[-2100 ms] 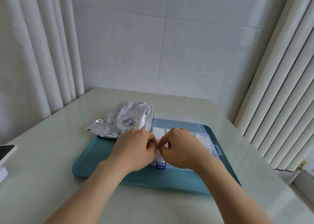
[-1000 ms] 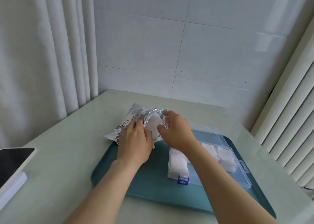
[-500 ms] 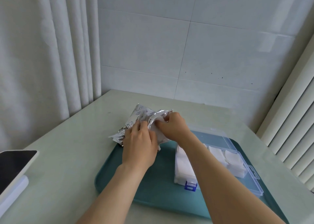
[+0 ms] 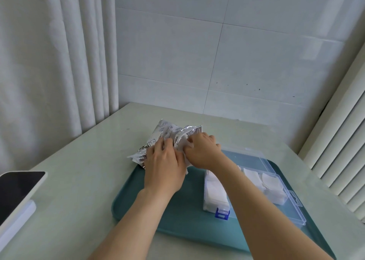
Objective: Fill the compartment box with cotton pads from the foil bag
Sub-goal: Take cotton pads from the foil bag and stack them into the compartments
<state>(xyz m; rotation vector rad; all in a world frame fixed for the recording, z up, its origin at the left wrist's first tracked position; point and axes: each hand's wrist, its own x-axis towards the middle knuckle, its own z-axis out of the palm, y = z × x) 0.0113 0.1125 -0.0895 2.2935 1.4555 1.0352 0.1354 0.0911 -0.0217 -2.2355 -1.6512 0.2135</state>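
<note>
Right grip (image 4: 201, 151) at foil bag (image 4: 165, 130) mouth

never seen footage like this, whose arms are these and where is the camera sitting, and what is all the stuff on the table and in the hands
No machine here: these are a person's two bare arms, filmed by one wide-angle camera worn on their head, looking forward and down. On the pale table lies a teal tray. On it stands a clear compartment box, lid open, with white cotton pads inside. A crinkled foil bag lies across the tray's far left corner. The left hand holds the bag near its mouth; the right hand reaches into the mouth and seems to pinch more pads. A dark-screened device lies at the table's left edge.
</note>
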